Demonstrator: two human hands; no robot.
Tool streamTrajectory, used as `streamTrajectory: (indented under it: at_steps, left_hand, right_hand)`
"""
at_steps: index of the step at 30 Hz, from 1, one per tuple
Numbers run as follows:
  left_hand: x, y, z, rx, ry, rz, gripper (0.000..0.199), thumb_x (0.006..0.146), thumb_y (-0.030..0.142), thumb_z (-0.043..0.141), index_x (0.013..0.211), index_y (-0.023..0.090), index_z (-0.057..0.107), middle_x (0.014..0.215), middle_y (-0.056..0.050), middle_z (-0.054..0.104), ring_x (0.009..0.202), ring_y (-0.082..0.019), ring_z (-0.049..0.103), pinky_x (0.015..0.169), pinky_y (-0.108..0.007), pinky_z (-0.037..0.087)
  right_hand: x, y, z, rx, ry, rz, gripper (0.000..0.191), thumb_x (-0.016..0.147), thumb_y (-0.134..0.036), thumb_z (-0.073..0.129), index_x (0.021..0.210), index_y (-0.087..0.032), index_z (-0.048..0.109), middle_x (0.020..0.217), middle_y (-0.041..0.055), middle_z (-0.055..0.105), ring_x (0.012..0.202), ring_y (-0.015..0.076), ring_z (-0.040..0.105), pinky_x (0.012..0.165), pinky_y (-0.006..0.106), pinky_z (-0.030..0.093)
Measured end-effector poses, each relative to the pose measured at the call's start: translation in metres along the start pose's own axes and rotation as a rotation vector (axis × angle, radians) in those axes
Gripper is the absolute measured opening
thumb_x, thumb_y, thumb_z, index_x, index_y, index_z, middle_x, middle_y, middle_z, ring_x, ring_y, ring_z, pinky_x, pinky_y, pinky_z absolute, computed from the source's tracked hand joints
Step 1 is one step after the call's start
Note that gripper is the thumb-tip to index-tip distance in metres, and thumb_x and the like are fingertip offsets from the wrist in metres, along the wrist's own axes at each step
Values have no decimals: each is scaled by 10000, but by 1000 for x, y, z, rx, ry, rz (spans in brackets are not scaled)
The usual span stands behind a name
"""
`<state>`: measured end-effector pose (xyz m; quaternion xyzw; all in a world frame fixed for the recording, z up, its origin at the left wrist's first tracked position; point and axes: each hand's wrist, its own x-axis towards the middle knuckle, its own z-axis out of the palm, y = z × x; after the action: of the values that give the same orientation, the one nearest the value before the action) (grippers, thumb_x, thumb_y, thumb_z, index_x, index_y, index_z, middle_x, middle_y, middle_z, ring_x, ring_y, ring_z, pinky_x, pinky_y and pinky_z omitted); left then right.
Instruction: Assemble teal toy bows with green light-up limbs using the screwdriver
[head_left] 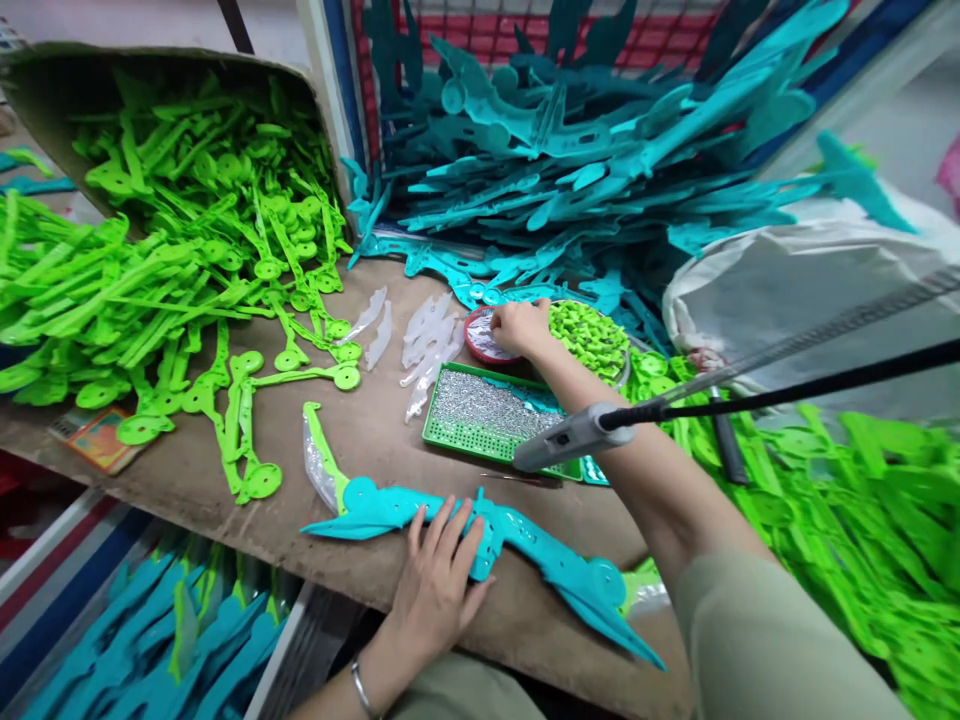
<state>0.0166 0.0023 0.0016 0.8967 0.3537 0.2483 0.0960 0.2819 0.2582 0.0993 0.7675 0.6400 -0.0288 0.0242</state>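
A long blue plastic piece (pixel 547 555) with green and clear ends lies across the table's front. My left hand (pixel 442 570) rests on its middle, palm down, fingers stretched out over it. Farther back, my right hand (pixel 519 325) reaches into a small red round dish (pixel 480 350) of pale small parts; its fingers are bent down and what they pinch, if anything, is hidden. Beside the dish stands a round container of small green parts (pixel 589 340). In front is a green tray (pixel 450 440) of tiny silvery pieces. A grey-tipped tool (pixel 574 438) hangs above the tray.
Green parts (pixel 112 290) are heaped at the left and more (pixel 847 530) at the right. Blue parts (pixel 562 170) pile up at the back. Clear pieces (pixel 431 340) lie mid-table. A white sack (pixel 810 300) stands at the right. Finished-looking blue pieces (pixel 150 640) fill a container below left.
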Motion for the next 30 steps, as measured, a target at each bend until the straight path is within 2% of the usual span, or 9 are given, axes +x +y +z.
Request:
streamTrajectory:
  at_steps: [6, 12, 14, 17, 20, 23, 25, 27, 30]
  left_hand:
    - [0, -1, 2, -25, 27, 10, 525, 973, 385, 620, 1452, 183, 547, 1483, -120, 602, 1427, -291, 500, 1243, -504, 222]
    - [1, -2, -1, 1, 3, 30, 513, 978, 315, 593, 1463, 161, 529, 1499, -141, 582, 1428, -307, 500, 1228, -514, 234]
    - [3, -4, -3, 10, -15, 45, 526, 968, 290, 594, 1472, 162, 520, 1497, -151, 581, 1426, -315, 502, 1218, -519, 251]
    - [4, -5, -4, -9, -23, 56, 560, 950, 324, 617, 1479, 169, 518, 1480, -170, 592, 1411, -339, 513, 1204, -541, 263]
    - [3, -5, -4, -26, -17, 61, 590, 946, 391, 629, 1484, 179, 516, 1455, -181, 609, 1375, -356, 533, 1176, -546, 268]
    - [3, -2, -7, -26, -49, 61, 618, 933, 445, 648, 1476, 175, 531, 1405, -178, 645, 1294, -363, 570, 1099, -525, 309]
    - [7, 0, -12, -26, -111, 43, 683, 906, 479, 677, 1485, 151, 523, 1394, -193, 641, 1224, -372, 587, 1033, -520, 338]
    - [14, 0, -19, -26, -193, 24, 788, 867, 516, 718, 1519, 141, 484, 1424, -212, 604, 1183, -384, 582, 995, -528, 352]
    - [25, -1, -27, -36, -289, 30, 904, 814, 571, 758, 1553, 156, 442, 1455, -224, 558, 1202, -410, 543, 1003, -561, 349]
  right_hand:
    - [-3, 7, 2, 33, 35, 8, 331, 852, -172, 560, 1073, -229, 800, 1052, 117, 780, 1069, 302, 663, 1068, 522, 250]
    - [-7, 7, -1, 68, 80, 16, 251, 875, -243, 618, 1010, -265, 828, 1068, 88, 793, 1133, 312, 638, 1089, 528, 249]
    - [-13, 8, -7, 125, 150, -6, 292, 916, -219, 560, 1041, -261, 820, 1122, 78, 789, 1147, 296, 639, 1110, 531, 258]
    - [-35, 19, -21, 269, 299, -75, 333, 934, -177, 493, 1047, -218, 804, 1114, 81, 783, 1084, 259, 663, 1056, 486, 376]
    - [-84, 42, -29, 367, 409, -117, 267, 908, -200, 530, 988, -177, 784, 1014, 79, 769, 989, 236, 675, 915, 414, 483]
    - [-161, 63, -21, 365, 400, -57, 217, 887, -273, 570, 834, -180, 759, 830, 60, 735, 843, 221, 676, 807, 390, 508]
    - [-220, 67, -5, 464, 337, 20, 206, 860, -305, 589, 798, -195, 752, 760, 49, 732, 731, 201, 669, 740, 370, 520]
    - [-274, 63, 17, 633, 270, 182, 203, 827, -370, 640, 845, -207, 761, 755, 47, 753, 662, 193, 674, 653, 341, 533]
    - [-330, 46, 49, 806, 233, 395, 228, 781, -425, 665, 758, -210, 738, 700, 53, 752, 606, 202, 677, 603, 341, 554]
